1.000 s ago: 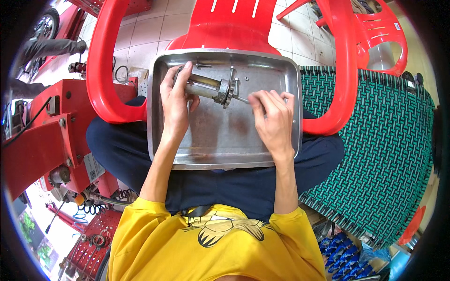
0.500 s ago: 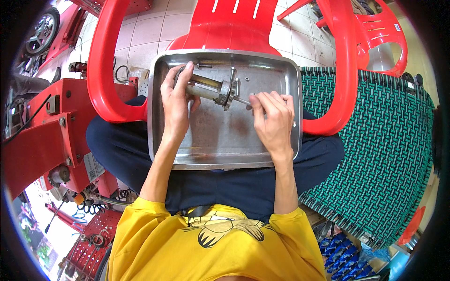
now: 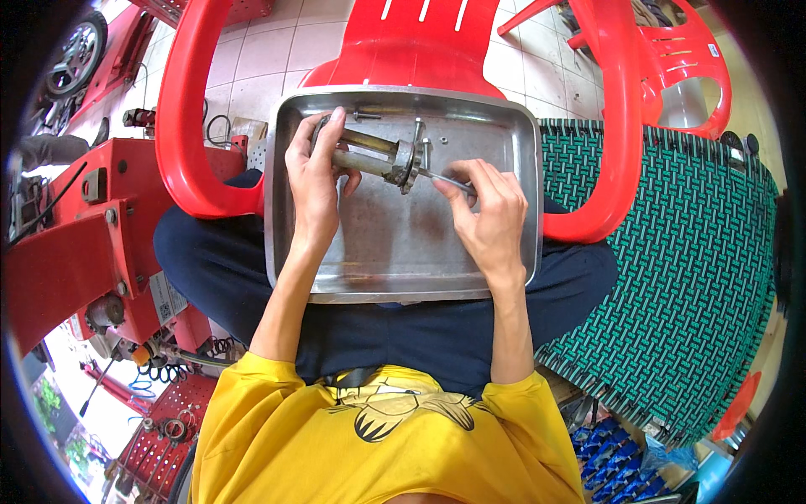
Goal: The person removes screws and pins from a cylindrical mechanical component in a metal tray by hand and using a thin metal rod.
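My left hand (image 3: 315,172) is closed round a greasy metal part (image 3: 369,157) with long bars and a round flanged end. It is held slightly tilted over a steel tray (image 3: 403,281), with the flanged end pointing right. My right hand (image 3: 489,206) pinches a thin metal rod (image 3: 437,177) between thumb and fingers. The rod's far tip meets the flanged end; whether it sits inside cannot be seen. Behind the part lie a dark bolt (image 3: 367,115), a silver bolt (image 3: 426,153) and a small nut (image 3: 443,140).
The tray rests across my crossed legs, against a red plastic chair (image 3: 403,50). A green woven seat (image 3: 672,269) is at the right. Red workshop machinery (image 3: 75,235) stands at the left, with a wheel (image 3: 77,57) beyond it.
The fingers of my right hand have opened a little and shifted along the rod, so more of it shows. My left hand and the metal part are nearly still.
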A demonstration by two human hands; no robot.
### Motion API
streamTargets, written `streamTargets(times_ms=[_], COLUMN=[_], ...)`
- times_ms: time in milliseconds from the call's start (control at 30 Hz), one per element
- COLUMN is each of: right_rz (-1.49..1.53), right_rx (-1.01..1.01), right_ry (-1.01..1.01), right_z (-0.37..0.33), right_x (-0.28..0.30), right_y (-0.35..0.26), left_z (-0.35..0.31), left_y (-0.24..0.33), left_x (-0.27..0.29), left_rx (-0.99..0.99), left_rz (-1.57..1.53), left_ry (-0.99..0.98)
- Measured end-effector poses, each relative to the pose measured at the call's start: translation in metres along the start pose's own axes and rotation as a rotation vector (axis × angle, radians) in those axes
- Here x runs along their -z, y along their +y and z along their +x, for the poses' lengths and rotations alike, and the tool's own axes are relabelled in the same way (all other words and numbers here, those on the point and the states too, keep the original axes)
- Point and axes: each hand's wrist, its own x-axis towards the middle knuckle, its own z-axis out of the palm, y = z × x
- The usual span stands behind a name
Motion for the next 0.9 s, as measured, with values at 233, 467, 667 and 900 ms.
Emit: streamTargets(times_ms=[233,467,667,900], right_rz=[0.040,0.052,-0.004,0.029], right_rx=[0.006,-0.029,0.034,0.021], right_ry=[0.033,0.019,0.050,0.055], right_z=[0.0000,0.0012,0.0005,0.0001], right_x=[-0.0005,0.0008,-0.0017,-0.0034], right_y=[0.0006,-0.0023,0.0010,0.0009], left_z=[-0.0021,-0.0035,-0.0048,-0.0057], left_y=[0.0030,0.0035,0.0052,0.0037], left_x=[-0.0025,-0.0049,-0.0042,-0.0010], left_rx=[-0.019,-0.058,-0.068,-0.106], left_rz=[0.005,0.027,-0.016,-0.036], left_ry=[0.003,0.027,0.000,-0.048])
